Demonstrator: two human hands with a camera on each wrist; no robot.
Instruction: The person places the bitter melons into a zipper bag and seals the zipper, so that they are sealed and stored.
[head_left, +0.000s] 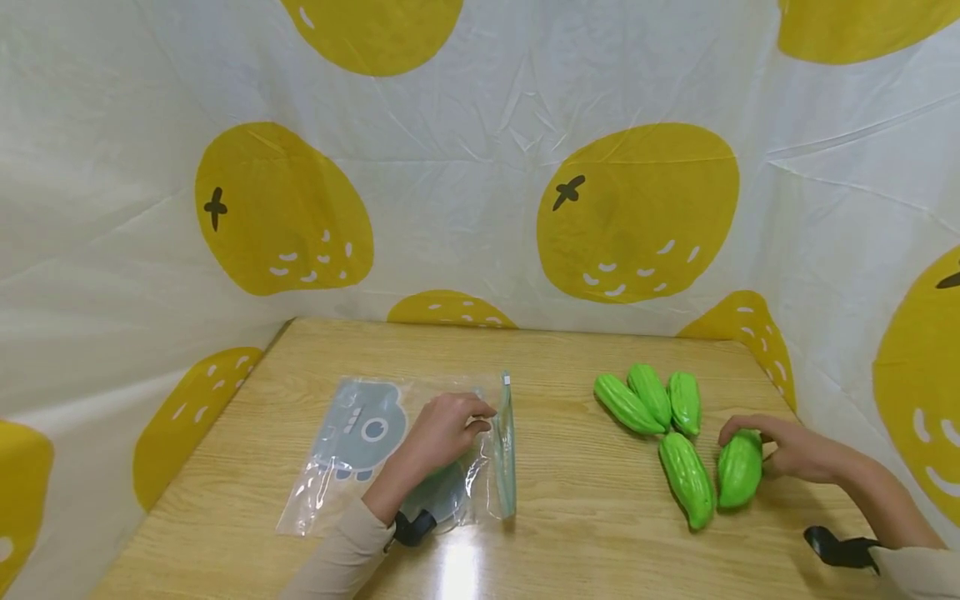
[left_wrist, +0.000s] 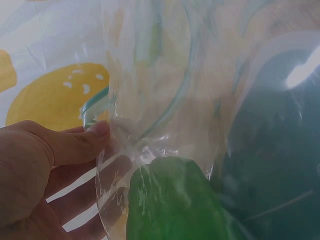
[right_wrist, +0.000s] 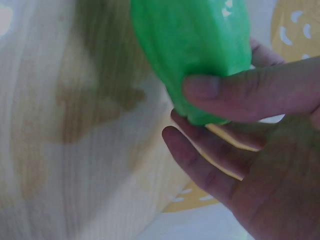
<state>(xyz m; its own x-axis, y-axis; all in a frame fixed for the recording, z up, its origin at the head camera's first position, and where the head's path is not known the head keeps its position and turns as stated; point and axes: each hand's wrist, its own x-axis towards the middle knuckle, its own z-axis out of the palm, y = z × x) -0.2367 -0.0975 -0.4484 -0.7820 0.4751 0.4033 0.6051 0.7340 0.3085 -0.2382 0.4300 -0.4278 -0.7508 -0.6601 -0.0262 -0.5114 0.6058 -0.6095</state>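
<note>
A clear zip bag [head_left: 480, 479] with a blue-grey cartoon print lies on the table, its zip edge standing up on the right. At that end my left hand [head_left: 450, 429] pinches the plastic between thumb and fingers. Through the film, in the left wrist view, shows a green shape [left_wrist: 172, 205]; whether it is inside or behind the bag I cannot tell. On the right, my right hand [head_left: 798, 450] grips a ridged green bitter melon [head_left: 740, 471], thumb on one side and fingers around the other. In the right wrist view this melon [right_wrist: 190, 40] appears tilted above the table.
Just left of the right hand lies another bitter melon [head_left: 686, 479]. Three more bitter melons [head_left: 648, 396] lie behind it in a loose cluster. A white curtain [head_left: 457, 208] printed with yellow fruit stands around the back and sides of the wooden table [head_left: 570, 533].
</note>
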